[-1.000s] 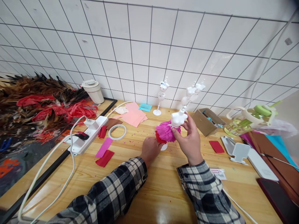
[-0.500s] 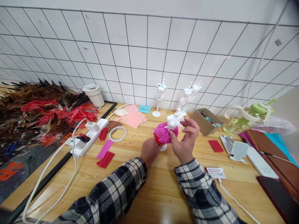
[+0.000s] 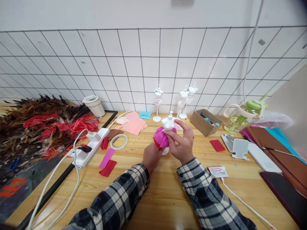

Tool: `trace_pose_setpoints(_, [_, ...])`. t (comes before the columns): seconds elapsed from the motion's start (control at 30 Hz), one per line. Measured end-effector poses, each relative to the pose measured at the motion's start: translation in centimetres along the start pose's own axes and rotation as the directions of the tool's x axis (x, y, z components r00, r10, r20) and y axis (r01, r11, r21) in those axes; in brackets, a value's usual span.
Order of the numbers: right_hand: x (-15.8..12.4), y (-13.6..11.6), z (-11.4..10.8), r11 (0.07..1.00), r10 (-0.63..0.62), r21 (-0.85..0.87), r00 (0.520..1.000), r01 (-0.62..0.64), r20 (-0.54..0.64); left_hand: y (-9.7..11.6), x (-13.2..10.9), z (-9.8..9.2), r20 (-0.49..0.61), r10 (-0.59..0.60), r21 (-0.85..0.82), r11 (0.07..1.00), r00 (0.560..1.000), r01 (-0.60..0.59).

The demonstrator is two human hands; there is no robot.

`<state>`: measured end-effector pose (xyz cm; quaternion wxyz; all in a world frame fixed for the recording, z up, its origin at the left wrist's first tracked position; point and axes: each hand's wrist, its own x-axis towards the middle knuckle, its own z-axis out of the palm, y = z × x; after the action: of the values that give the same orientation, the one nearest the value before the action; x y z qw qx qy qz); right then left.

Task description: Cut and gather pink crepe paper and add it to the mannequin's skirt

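Note:
A small white mannequin torso [image 3: 168, 123] on a round white base wears a ruffled magenta paper skirt [image 3: 160, 138] with a red layer beneath. My right hand [image 3: 182, 142] is closed round the skirt's right side, fingers touching the waist. My left hand [image 3: 151, 155] grips the lower left of the skirt near the stand, fingers hidden behind it. Three more bare white mannequins [image 3: 157, 102] stand at the tiled wall behind.
Pink paper sheets [image 3: 133, 123], red and magenta scraps [image 3: 107, 161], a tape ring [image 3: 119, 141] and a white power strip [image 3: 90, 145] lie left. Feathers [image 3: 35, 123] pile at far left. A cardboard box [image 3: 203, 123], green bottle [image 3: 242, 118] and phone stand [image 3: 238, 148] sit right.
The mannequin with the skirt has come down and slightly left toward the table. My right hand followed it and its fingers closed further round the skirt. The camera tilted up.

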<state>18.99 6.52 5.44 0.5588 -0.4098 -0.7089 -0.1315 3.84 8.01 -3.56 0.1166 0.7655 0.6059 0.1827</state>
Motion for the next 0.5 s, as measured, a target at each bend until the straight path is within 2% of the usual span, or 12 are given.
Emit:
trace_pose_setpoints(0.1, [0.3,0.0,0.0,0.987,0.088,0.138,0.994,-0.079,-0.060,-0.1,-0.1,0.0,-0.015,0.003,0.000,1.000,1.000,-0.003])
trace_pose_setpoints(0.2, [0.4,0.1,0.4,0.962,0.176,0.216,0.984,-0.168,-0.017,-0.2,-0.3,0.1,-0.018,-0.002,0.023,1.000,1.000,0.002])
trace_pose_setpoints(0.33, [0.2,0.0,1.0,0.965,0.215,0.130,0.971,-0.228,0.108,-0.3,-0.3,0.2,-0.017,0.024,0.056,0.998,1.000,-0.023])
trace_pose_setpoints(0.5, [-0.1,-0.3,1.3,0.976,0.198,0.070,0.974,-0.206,0.107,-0.4,-0.3,0.1,-0.039,0.040,0.038,0.999,0.998,-0.038])
